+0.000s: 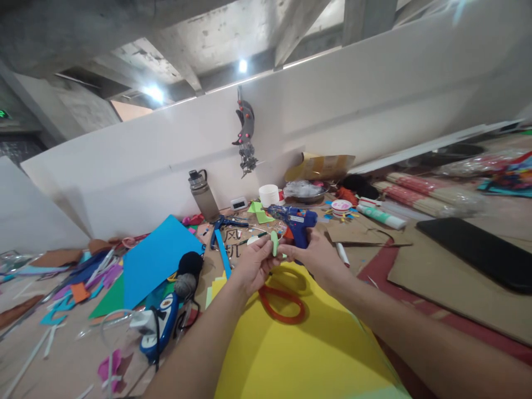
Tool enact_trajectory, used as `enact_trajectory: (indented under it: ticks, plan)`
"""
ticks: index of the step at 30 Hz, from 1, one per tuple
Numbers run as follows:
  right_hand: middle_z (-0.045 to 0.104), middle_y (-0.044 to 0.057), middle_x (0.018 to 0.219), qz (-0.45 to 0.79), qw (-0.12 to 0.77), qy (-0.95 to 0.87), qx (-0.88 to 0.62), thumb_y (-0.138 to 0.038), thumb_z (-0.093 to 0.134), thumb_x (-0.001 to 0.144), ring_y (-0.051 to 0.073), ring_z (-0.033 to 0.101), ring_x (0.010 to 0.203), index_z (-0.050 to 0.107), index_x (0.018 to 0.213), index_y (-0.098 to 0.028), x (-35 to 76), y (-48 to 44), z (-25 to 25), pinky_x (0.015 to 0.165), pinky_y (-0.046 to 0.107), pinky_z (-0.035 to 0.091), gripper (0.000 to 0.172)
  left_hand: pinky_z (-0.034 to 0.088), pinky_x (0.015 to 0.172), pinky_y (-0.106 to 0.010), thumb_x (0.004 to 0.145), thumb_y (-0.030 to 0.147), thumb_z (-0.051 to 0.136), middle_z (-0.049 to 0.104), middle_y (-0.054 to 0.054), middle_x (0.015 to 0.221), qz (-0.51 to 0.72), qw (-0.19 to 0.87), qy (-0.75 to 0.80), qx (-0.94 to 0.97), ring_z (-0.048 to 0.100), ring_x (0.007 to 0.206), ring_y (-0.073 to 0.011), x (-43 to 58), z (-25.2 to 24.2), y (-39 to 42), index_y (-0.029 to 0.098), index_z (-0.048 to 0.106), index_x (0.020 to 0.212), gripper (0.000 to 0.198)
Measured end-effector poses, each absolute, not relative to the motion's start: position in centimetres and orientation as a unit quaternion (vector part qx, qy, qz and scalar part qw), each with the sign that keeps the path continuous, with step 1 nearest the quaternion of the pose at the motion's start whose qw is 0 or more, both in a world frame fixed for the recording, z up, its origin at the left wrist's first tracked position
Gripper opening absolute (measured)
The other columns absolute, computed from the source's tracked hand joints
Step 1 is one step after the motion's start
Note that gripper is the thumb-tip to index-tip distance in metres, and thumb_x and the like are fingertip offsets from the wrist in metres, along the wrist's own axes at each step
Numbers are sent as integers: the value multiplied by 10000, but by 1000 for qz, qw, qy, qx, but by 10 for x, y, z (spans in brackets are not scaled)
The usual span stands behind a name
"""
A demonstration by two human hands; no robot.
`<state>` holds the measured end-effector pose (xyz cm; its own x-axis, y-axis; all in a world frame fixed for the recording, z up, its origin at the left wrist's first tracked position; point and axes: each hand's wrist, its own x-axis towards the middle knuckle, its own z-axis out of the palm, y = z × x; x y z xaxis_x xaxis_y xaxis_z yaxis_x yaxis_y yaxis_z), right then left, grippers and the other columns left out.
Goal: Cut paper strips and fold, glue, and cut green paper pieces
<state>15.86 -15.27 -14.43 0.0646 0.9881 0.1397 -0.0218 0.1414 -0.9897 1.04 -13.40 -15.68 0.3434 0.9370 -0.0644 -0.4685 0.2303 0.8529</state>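
My left hand (255,265) pinches a small light green piece (275,243) between thumb and fingers. Close beside it, my right hand (318,257) is closed around the handle of a blue glue gun (294,217), whose nozzle points left, above the green piece. The right thumb reaches toward the green piece; its fingers behind the handle are mostly hidden. Under both hands lie scissors with orange handles (286,318), resting on yellow sheets (332,343). A second dark blue glue gun (224,223) lies on the table beyond my left hand.
A grey bottle (203,195), white cup (269,195) and metal bowl (310,194) stand by the white partition. On the left are blue card (160,257), yarn balls (189,266) and a power strip (160,327). At right, a black slab (482,249) lies on cardboard (449,293).
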Motion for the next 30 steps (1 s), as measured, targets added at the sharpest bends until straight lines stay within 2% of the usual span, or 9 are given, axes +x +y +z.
enact_trajectory:
  ticks: [6, 10, 16, 19, 21, 23, 25, 27, 30]
  plan:
    - [702, 31, 786, 448, 563, -507, -475, -325, 747, 617, 186, 640, 706, 600, 873, -166, 159, -153, -144, 650, 293, 491, 335, 415, 448, -137, 714, 357, 774, 609, -29, 626, 460, 718, 299, 429, 542, 538, -69, 10, -160, -135, 82, 684, 895, 340]
    - [685, 24, 724, 441, 572, -489, -489, -338, 730, 613, 178, 620, 646, 598, 837, -162, 159, -151, -148, 617, 295, 482, 314, 409, 477, -157, 736, 440, 736, 615, -39, 664, 444, 703, 308, 462, 550, 571, -80, 8, -159, -135, 91, 676, 926, 402]
    - [695, 33, 740, 408, 565, -473, -539, -337, 696, 617, 195, 633, 660, 601, 842, -172, 159, -151, -149, 623, 311, 495, 294, 451, 575, -209, 683, 416, 774, 675, -70, 865, 440, 585, 368, 573, 601, 687, -123, 7, -165, -132, 136, 622, 1112, 533]
    - [665, 6, 683, 402, 566, -472, -543, -329, 679, 621, 183, 617, 606, 580, 822, -184, 159, -150, -149, 593, 303, 490, 267, 478, 595, -231, 642, 357, 801, 643, -93, 1099, 467, 499, 415, 601, 614, 724, -128, 6, -169, -129, 220, 458, 1358, 806]
    - [637, -11, 642, 398, 562, -475, -547, -318, 671, 621, 172, 599, 561, 560, 797, -193, 159, -149, -150, 558, 292, 477, 243, 494, 621, -242, 615, 298, 816, 577, -109, 1247, 495, 408, 445, 625, 623, 797, -145, 5, -171, -129, 280, 344, 1441, 951]
    - [631, -14, 647, 392, 559, -479, -552, -307, 667, 618, 165, 591, 554, 555, 792, -193, 159, -148, -151, 550, 286, 472, 236, 507, 651, -258, 615, 264, 812, 548, -123, 1301, 497, 331, 456, 661, 623, 868, -174, 4, -171, -130, 276, 386, 1426, 916]
    - [635, -8, 667, 390, 556, -484, -552, -307, 666, 622, 162, 589, 565, 558, 805, -186, 159, -148, -152, 562, 287, 474, 244, 516, 667, -277, 638, 281, 796, 587, -130, 1255, 486, 295, 455, 685, 625, 879, -196, 3, -170, -131, 236, 511, 1342, 760]
    - [639, -2, 679, 394, 553, -488, -549, -313, 665, 631, 161, 589, 575, 561, 821, -178, 159, -148, -151, 574, 289, 475, 255, 525, 692, -293, 657, 311, 782, 636, -127, 1177, 477, 294, 457, 691, 631, 875, -207, 3, -168, -132, 207, 588, 1262, 643]
    - [647, 6, 693, 398, 552, -486, -549, -322, 665, 645, 161, 590, 584, 567, 834, -173, 158, -150, -150, 577, 290, 476, 260, 529, 725, -301, 677, 346, 766, 679, -98, 1087, 461, 344, 451, 683, 637, 875, -211, 3, -165, -133, 201, 614, 1229, 590]
